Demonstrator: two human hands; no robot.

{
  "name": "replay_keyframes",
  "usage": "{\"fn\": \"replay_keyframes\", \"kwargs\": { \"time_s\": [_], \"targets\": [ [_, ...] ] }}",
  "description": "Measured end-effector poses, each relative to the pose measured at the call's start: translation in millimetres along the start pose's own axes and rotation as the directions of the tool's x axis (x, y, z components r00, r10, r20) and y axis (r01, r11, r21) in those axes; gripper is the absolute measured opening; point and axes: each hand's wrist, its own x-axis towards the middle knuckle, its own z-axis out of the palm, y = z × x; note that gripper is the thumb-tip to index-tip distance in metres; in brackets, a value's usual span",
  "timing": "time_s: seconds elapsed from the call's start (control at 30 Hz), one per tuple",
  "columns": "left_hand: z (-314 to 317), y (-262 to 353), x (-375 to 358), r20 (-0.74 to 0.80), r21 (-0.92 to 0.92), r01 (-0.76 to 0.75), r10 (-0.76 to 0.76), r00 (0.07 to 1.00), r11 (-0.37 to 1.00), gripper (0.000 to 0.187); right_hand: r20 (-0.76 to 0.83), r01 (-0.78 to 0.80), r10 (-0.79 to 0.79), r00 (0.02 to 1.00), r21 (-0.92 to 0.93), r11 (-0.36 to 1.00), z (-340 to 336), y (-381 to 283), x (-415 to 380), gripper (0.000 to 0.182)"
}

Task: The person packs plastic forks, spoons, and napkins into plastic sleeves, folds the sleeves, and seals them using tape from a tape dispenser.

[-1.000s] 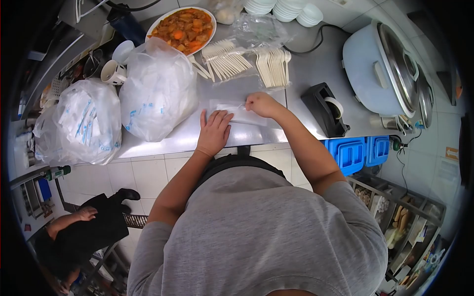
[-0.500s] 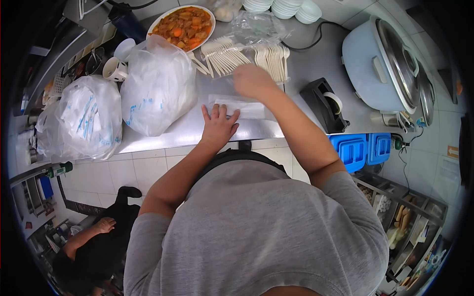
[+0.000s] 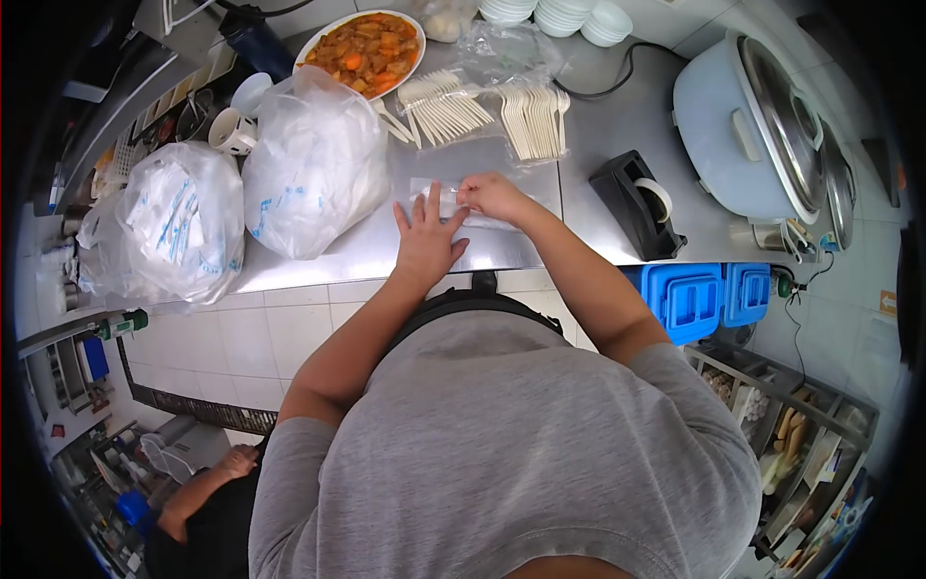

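Note:
A flat clear plastic packet with something white inside (image 3: 494, 223) lies on the steel counter in front of me. My left hand (image 3: 427, 236) rests on its left part with fingers spread. My right hand (image 3: 494, 198) is closed in a pinch at the packet's upper edge, close to my left fingertips; the exact pinch point is partly hidden. Beyond my hands lie rows of pale disposable forks (image 3: 446, 108) and a second bundle of pale cutlery (image 3: 531, 124) on clear plastic.
Two stuffed plastic bags (image 3: 318, 174) (image 3: 183, 217) stand at left. Behind them is a plate of stew (image 3: 362, 53). A black tape dispenser (image 3: 632, 207) and a large lidded cooker (image 3: 738, 125) are at right. A co-worker's arm (image 3: 203, 492) shows at lower left.
My right hand has come down from near the cutlery to the packet and pinches there. My left hand stays spread on the packet. The co-worker at lower left has shifted.

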Motion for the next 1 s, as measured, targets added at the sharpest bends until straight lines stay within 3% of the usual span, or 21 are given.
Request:
{"fn": "replay_keyframes", "kwargs": {
  "time_s": [0.17, 0.23, 0.33, 0.43, 0.53, 0.6, 0.7, 0.77, 0.83, 0.9, 0.97, 1.0],
  "targets": [
    [-3.4, 1.1, 1.9, 0.019, 0.006, -0.005, 0.005, 1.0, 1.0, 0.054, -0.075, 0.096, -0.122, 0.99, -0.285, 0.954, 2.4, 5.3, 6.7, 0.016],
    [-4.3, 1.4, 2.6, 0.032, 0.016, -0.013, 0.012, 0.999, 1.0, 0.054, -0.059, 0.16, -0.211, 0.976, -0.465, 0.87, 4.4, 5.3, 9.5, 0.018],
    [-5.0, 1.4, 5.0, 0.062, 0.03, -0.012, 0.01, 0.998, 0.999, 0.054, -0.126, 0.165, -0.28, 0.952, -0.558, 0.813, 11.9, 16.0, 18.3, 0.013],
    [-12.0, 2.9, 8.1, 0.101, 0.071, -0.031, 0.023, 0.995, 0.997, 0.054, -0.151, 0.105, -0.333, 0.931, -0.763, 0.638, 21.3, 34.3, 33.5, 0.014],
    [-14.3, 6.1, 9.1, 0.133, 0.114, -0.037, 0.022, 0.991, 0.993, 0.054, -0.314, -0.185, -0.014, 0.949, -0.594, 0.783, 17.9, 2.3, 24.4, 0.024],
    [-15.5, 5.7, 10.7, 0.142, 0.141, -0.038, 0.018, 0.99, 0.989, 0.053, -0.285, -0.136, -0.031, 0.958, -0.547, 0.826, -4.9, -22.9, -5.4, 0.033],
    [-14.0, 3.8, 11.4, 0.13, 0.163, -0.051, 0.03, 0.991, 0.985, 0.047, -0.26, -0.218, 0.109, 0.959, -0.435, 0.874, -46.1, 15.1, -23.1, 0.045],
    [-4.8, -2.9, 10.1, 0.09, 0.168, -0.068, 0.053, 0.995, 0.983, 0.042, -0.259, -0.375, 0.277, 0.926, -0.517, 0.769, -69.4, 10.3, -51.5, 0.043],
    [0.5, -14.0, 12.9, 0.052, 0.207, -0.098, 0.089, 0.995, 0.973, 0.036, -0.256, -0.348, 0.243, 0.936, -0.56, 0.752, -90.0, 47.9, -67.6, 0.039],
    [-10.7, -23.4, 19.0, 0.074, 0.158, -0.065, 0.054, 0.996, 0.985, 0.032, -0.238, -0.259, 0.206, 0.949, -0.223, 0.94, -105.6, 28.1, -111.4, 0.033],
    [-36.7, -27.1, 25.5, 0.166, 0.015, 0.026, -0.028, 0.986, 1.0, 0.029, -0.281, -0.32, 0.29, 0.915, -0.065, 0.945, -116.6, -0.5, -143.0, 0.03],
    [-45.1, -29.8, 26.5, 0.176, -0.133, 0.084, -0.059, 0.983, 0.988, 0.027, -0.27, -0.254, 0.242, 0.932, -0.007, 0.967, -119.2, -7.1, -150.1, 0.033]
  ]
}}
